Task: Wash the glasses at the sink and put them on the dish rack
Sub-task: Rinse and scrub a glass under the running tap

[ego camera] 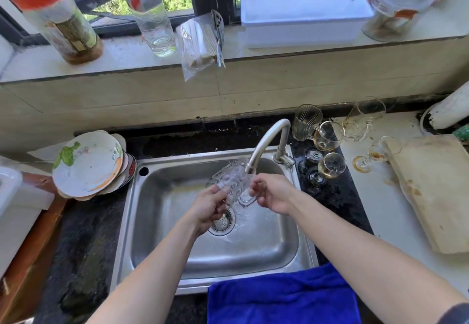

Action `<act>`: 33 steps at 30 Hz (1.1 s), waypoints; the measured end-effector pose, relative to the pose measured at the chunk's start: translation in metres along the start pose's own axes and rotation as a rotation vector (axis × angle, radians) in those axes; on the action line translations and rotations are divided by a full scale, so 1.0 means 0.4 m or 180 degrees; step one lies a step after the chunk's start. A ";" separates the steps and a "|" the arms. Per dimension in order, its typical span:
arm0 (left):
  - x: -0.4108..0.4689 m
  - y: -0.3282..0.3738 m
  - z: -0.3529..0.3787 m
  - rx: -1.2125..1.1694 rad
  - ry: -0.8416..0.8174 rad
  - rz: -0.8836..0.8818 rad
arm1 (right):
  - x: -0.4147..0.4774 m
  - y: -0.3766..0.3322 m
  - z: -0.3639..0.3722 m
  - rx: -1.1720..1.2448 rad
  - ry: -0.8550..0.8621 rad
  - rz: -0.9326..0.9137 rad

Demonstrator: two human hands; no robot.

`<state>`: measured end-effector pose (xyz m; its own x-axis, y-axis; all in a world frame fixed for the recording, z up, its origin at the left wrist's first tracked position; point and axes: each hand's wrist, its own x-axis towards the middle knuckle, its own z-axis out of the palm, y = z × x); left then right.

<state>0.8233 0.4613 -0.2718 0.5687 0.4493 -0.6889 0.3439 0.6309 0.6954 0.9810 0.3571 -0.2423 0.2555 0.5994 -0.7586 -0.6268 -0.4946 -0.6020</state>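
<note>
Tilting beneath the spout of the curved steel tap, a clear, pattern-cut glass tumbler is held above the stainless-steel sink, over its round drain strainer. The tumbler is taken from the left by the left hand, whose grip is closed round its side, and its lower end is pinched in the narrow grip of the right hand. Water is seen spreading around the strainer. On the dark worktop just right of the tap, a stemmed glass with yellowish dregs is stood just beside a ribbed clear tumbler. A blue cloth is draped over the sink's near edge, and a stack of white painted plates is propped at the sink's left.
</note>
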 end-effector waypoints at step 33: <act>0.065 -0.004 0.119 -0.1154 0.0779 -0.0396 | -0.015 -0.002 -0.024 -0.1845 0.0691 -0.0465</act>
<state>0.8732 0.4419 -0.2812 0.3314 0.4649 -0.8210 0.0898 0.8507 0.5180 0.9869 0.3479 -0.2396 0.4899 0.5754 -0.6549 -0.0894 -0.7141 -0.6943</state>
